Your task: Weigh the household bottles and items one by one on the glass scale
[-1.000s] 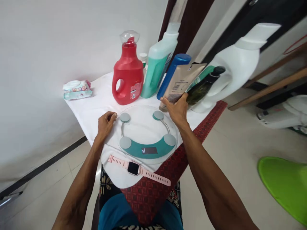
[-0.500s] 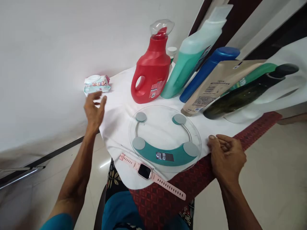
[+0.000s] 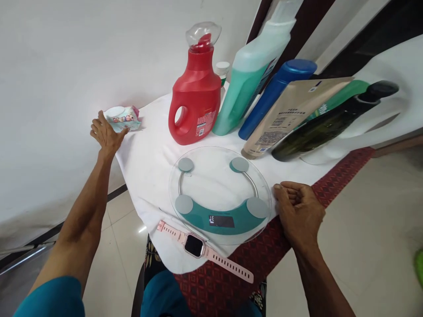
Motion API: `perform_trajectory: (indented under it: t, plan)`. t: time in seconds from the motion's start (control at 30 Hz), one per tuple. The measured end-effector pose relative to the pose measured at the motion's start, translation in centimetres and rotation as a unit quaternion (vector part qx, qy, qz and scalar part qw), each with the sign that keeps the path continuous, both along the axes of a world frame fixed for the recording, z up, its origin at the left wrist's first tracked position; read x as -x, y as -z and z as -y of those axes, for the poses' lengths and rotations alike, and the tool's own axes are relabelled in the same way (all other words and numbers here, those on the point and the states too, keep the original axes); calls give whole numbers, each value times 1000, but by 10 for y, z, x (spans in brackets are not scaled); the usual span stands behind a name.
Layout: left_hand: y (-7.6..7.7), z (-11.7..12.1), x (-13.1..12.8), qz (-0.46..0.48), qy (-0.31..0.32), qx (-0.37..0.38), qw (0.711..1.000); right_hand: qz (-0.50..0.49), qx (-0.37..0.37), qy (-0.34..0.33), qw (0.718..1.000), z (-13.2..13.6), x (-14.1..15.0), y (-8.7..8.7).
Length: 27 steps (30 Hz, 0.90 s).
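While holding the right hand (image 3: 299, 215), loosely clenched, just beside the right edge of a glass scale (image 3: 198, 215) at lower center, has the left hand (image 3: 107, 134) at a small soft pack (image 3: 123, 118) in the upper left of the frame, with fingers and thumb spread wide along its near left side. Cannot tell firm touch from a narrow gap there. Faces a white cloth (image 3: 148, 171), also bearing a pink watch (image 3: 194, 245) laid flat near the bottom, a red bottle (image 3: 196, 97) upright at upper center, and a tan tube (image 3: 287, 115) beside a blue bottle (image 3: 269, 103) at upper right.
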<state>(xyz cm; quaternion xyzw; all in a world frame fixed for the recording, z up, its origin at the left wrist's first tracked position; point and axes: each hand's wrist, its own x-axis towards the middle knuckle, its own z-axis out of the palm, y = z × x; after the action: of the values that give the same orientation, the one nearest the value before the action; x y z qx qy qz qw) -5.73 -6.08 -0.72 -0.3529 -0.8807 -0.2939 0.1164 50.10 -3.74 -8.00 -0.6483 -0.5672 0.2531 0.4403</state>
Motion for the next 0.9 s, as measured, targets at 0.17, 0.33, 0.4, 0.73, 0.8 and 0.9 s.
perform_trajectory:
  t: [0.17,0.33,0.4,0.73,0.8,0.9]
  plan:
    - [-22,-19,4,23,59,52,997,-1,17,4,1000,-1,4,-7]
    - [-49,-36,9,31,44,158,986,3,18,10,1000,0,6,-13]
    - [-57,-42,17,26,26,205,978,6,16,12,1000,0,6,-12]
    - [-37,-26,14,117,-23,52,992,0,-19,-6,1000,-3,3,-3]
    - [-29,-8,7,134,-56,7,989,-5,-24,-10,1000,-4,3,-2]
    - [-18,32,-8,121,-15,-51,991,-14,-30,-13,999,-5,3,1]
